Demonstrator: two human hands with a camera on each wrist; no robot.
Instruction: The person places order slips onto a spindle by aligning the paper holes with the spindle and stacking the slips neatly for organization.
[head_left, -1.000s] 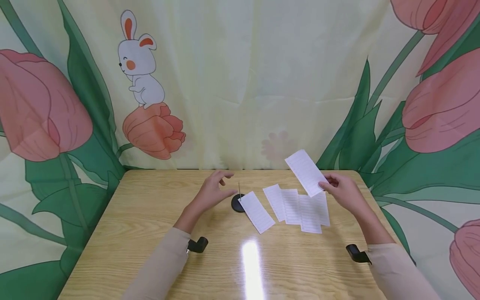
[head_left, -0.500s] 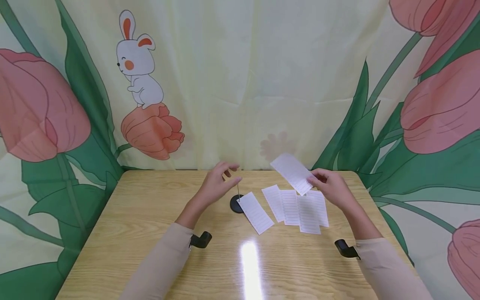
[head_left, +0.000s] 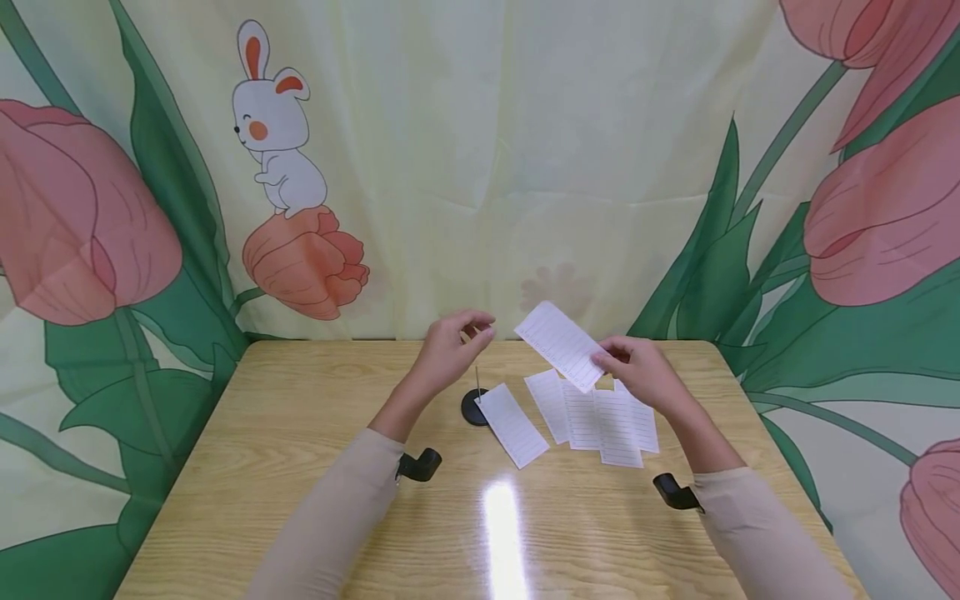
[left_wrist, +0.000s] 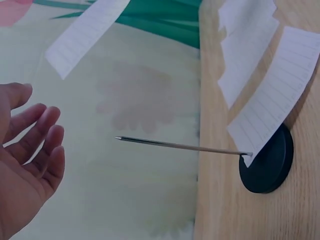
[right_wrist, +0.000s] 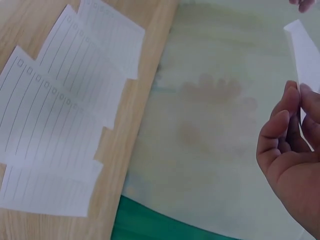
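My right hand (head_left: 637, 371) pinches a lined white paper slip (head_left: 558, 343) by its lower right edge, raised above the table. To the left, my left hand (head_left: 453, 350) hovers with loosely curved fingers and holds nothing; the held slip's far corner is a short gap from it. Below stands a bill spike with a round black base (left_wrist: 267, 162) and an upright metal spike (left_wrist: 175, 145) with a bare tip. One lined slip (left_wrist: 277, 95) is pierced at its corner and lies low on the spike, reaching over the base onto the table.
Several lined slips (head_left: 618, 425) lie overlapping in a fan on the wooden table (head_left: 300, 467), right of the spike. Behind the table's back edge hangs a curtain (head_left: 442, 167) printed with tulips and a rabbit. A camera is worn on each wrist.
My right hand has carried the slip leftward, toward the spike. My left hand has risen and moved right, above the spike. The slips on the table have stayed put.
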